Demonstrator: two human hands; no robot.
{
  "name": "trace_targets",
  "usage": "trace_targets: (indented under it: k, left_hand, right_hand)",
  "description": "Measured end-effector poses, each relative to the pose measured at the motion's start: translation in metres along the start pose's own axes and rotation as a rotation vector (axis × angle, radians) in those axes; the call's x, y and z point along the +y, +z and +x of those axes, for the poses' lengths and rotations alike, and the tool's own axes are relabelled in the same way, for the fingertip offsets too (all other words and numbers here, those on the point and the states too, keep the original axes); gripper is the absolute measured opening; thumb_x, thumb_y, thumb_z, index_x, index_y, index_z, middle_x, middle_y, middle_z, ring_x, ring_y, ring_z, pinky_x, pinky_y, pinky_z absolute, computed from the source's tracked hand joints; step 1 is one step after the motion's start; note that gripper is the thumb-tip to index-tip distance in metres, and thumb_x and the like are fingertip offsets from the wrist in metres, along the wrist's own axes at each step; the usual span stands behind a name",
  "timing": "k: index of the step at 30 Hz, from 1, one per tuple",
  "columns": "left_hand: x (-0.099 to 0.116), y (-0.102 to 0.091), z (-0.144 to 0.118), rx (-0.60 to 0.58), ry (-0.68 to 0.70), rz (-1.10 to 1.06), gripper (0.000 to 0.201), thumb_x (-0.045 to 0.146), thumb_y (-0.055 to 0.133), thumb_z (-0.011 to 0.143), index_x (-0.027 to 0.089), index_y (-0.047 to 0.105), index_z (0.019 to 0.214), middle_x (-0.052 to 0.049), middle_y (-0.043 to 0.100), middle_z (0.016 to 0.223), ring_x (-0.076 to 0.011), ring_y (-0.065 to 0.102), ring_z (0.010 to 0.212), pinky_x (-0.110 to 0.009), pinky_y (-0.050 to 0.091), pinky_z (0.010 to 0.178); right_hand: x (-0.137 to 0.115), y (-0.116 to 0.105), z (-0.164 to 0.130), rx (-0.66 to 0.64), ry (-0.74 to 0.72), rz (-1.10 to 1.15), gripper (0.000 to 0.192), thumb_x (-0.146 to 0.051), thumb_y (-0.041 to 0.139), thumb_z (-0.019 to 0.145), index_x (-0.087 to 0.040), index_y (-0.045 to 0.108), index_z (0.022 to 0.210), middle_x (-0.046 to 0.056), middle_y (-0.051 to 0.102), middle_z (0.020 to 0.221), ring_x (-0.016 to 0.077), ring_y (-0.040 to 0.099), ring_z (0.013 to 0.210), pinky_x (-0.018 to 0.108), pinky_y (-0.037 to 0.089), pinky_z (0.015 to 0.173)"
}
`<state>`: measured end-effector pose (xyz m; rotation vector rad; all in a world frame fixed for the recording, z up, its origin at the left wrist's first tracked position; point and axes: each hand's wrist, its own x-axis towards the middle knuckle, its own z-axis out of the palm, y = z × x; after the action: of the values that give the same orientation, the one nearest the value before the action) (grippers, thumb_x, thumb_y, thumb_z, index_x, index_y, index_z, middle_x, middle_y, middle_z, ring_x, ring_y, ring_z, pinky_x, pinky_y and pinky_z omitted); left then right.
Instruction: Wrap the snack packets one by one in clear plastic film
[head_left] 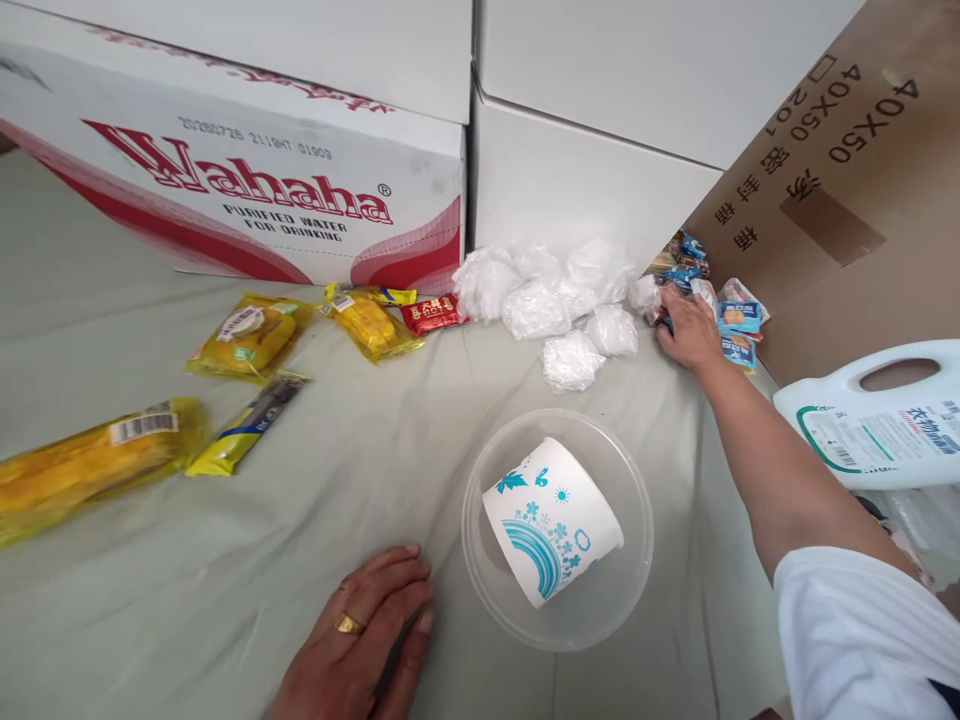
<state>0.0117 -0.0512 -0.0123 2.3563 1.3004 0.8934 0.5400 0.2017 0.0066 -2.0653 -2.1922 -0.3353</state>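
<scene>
My right hand [688, 328] reaches to the far right, among small snack packets [739, 318] by the brown carton. Its fingertips sink between the packets and a crumpled clear plastic bundle, so its grip is hidden. Lying on the grey-green cloth, my left hand [364, 635] has a gold ring and holds nothing; its fingers are stretched out and the thumb is apart. Between my hands a white paper tub [551, 525] with blue prints lies tilted inside a round clear plastic container [637, 565]. Several crumpled clear plastic bundles [536, 305] are heaped beyond it.
A white Wahaha box [300, 190] and white boxes [570, 180] line the back. Yellow-wrapped foods [247, 335], a dark snack bar [251, 420] and a red packet [435, 315] lie left. At right stand a brown carton [787, 270] and a white detergent jug [885, 420].
</scene>
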Motion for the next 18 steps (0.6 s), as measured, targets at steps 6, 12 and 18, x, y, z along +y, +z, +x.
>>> trace_targets:
  k: [6,12,18]
  left_hand:
    - [0.005,-0.002,0.008,-0.002,-0.007,-0.004,0.015,0.025,0.058,0.096,0.024,0.068,0.108,-0.007,0.073,0.111,-0.0208,0.07,0.11,-0.031,0.061,0.096]
    - [0.006,-0.002,0.005,-0.028,0.0,-0.036,0.013,0.021,0.057,0.097,0.023,0.067,0.106,-0.007,0.071,0.113,-0.0198,0.066,0.116,-0.029,0.058,0.099]
    - [0.008,-0.003,0.004,-0.016,0.016,-0.021,0.015,0.021,0.056,0.098,0.021,0.068,0.106,-0.007,0.069,0.116,-0.0189,0.065,0.117,-0.029,0.055,0.101]
  right_hand:
    - [-0.03,-0.016,0.005,0.049,0.073,0.062,0.077,-0.03,0.05,0.088,-0.017,0.032,0.162,0.014,0.047,0.161,0.0334,0.039,0.15,0.058,0.012,0.128]
    - [-0.047,-0.022,-0.073,0.304,0.641,0.067,0.086,-0.05,0.051,0.092,-0.01,0.022,0.163,0.024,0.022,0.17,0.0407,0.017,0.158,0.065,0.021,0.124]
    - [-0.028,0.002,-0.034,0.166,1.131,0.276,0.095,-0.069,0.032,0.096,-0.003,0.019,0.164,0.032,0.02,0.167,0.0438,0.011,0.159,0.065,0.008,0.127]
